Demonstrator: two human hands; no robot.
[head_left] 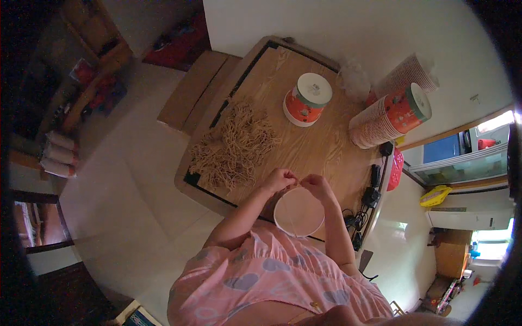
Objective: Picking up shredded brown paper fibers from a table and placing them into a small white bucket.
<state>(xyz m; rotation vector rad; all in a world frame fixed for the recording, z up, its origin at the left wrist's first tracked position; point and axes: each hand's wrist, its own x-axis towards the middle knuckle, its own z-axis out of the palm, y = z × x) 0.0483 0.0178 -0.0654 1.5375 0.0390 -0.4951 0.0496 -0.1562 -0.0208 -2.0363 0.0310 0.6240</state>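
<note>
A round white paper bowl (298,211), pinkish inside, sits at the near edge of the wooden table (321,146), directly below both hands. The left hand (280,179) and right hand (317,186) meet pinched together over its far rim, equally near. A tan noodle heap (234,145) lies toward the left edge; an orange lidded tub (307,99) stands farther back.

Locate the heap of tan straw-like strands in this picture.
In the head view, the heap of strands lies on the wooden table's left part, left of the lidded orange tub and beyond the left hand.
</note>
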